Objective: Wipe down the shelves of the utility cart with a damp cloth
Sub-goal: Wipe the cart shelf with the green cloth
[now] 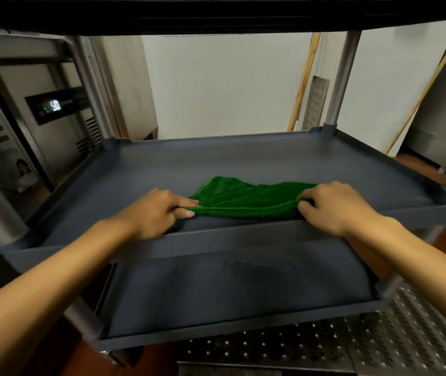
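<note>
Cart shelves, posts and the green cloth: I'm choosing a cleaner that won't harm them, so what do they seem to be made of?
The shelves look like moulded plastic, matt dark blue-grey, with raised rims and corner sockets formed in one piece. The posts are smooth grey tubes, either metal or plastic; the look leaves it open. The green cloth is soft fabric, possibly microfibre, with a stitched hem and limp folds.

Matt, smooth dark-grey plastic for the middle shelf (pixel 243 158); same plastic on the lower shelf (pixel 216 299), with duller smudges. Soft green cloth (pixel 243 199), ribbed fabric with a stitched hem. Satin grey posts (pixel 340 85). Brushed steel on the left cabinet (pixel 59 153), glossy black on its panel (pixel 56 105). Perforated, shiny metal grate (pixel 379 343), near right. Bare wood poles (pixel 304 80), far right.
</note>
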{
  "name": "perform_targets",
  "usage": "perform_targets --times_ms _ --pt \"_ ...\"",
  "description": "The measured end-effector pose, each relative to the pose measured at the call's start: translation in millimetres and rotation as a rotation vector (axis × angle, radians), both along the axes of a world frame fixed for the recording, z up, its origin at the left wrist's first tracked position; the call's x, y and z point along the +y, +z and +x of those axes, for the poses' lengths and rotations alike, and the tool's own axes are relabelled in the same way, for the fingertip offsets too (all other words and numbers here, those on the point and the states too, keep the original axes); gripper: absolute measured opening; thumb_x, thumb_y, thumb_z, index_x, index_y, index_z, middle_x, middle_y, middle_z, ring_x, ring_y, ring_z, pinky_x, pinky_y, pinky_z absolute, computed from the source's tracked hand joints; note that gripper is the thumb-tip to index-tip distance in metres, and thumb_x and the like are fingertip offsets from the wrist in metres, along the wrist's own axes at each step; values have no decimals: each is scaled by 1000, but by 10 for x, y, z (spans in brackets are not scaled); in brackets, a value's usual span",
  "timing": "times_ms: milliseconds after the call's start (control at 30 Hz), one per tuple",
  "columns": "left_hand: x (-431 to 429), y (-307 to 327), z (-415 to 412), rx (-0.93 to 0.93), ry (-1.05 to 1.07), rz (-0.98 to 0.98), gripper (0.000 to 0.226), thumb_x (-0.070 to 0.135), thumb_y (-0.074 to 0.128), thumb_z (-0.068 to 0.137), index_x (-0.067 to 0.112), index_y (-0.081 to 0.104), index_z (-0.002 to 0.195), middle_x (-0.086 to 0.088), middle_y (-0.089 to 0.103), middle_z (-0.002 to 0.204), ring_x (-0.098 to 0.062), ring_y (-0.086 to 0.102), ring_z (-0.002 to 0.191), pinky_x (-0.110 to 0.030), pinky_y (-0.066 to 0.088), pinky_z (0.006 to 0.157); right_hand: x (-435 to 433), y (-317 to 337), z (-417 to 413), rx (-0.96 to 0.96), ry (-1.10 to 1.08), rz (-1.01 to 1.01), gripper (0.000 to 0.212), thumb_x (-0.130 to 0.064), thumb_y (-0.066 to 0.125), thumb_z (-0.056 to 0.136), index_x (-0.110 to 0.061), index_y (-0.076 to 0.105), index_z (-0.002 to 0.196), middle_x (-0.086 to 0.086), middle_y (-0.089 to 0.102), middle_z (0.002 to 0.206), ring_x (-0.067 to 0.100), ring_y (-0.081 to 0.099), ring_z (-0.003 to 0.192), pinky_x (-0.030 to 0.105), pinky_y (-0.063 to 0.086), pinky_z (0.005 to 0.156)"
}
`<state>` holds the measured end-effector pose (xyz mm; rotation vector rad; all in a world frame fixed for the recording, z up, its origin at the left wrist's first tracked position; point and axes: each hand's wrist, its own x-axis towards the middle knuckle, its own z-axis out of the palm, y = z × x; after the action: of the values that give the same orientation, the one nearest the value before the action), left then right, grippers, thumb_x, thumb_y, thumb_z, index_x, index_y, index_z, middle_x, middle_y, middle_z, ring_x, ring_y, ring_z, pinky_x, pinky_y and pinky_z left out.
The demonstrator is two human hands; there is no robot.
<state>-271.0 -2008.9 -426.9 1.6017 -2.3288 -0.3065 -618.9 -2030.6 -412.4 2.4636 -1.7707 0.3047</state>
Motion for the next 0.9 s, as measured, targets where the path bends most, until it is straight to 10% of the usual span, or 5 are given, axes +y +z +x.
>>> perform_targets --times_ms 667,900 --pt "879 13 1123 1 142 -23 37 33 61 96 28 65 132 19 59 135 4 48 129 -12 34 106 294 -44 1145 -78 195 5 36 -36 41 95 -20 70 110 8 70 111 33 62 96 43 53 82" --pt "1226 204 1216 -82 198 -167 18 32 55 99 33 70 109 14 73 96 -10 68 92 -41 54 83 382 103 1333 -153 287 -75 32 -25 48 94 -18 66 119 13 67 112 37 61 104 43 50 85"
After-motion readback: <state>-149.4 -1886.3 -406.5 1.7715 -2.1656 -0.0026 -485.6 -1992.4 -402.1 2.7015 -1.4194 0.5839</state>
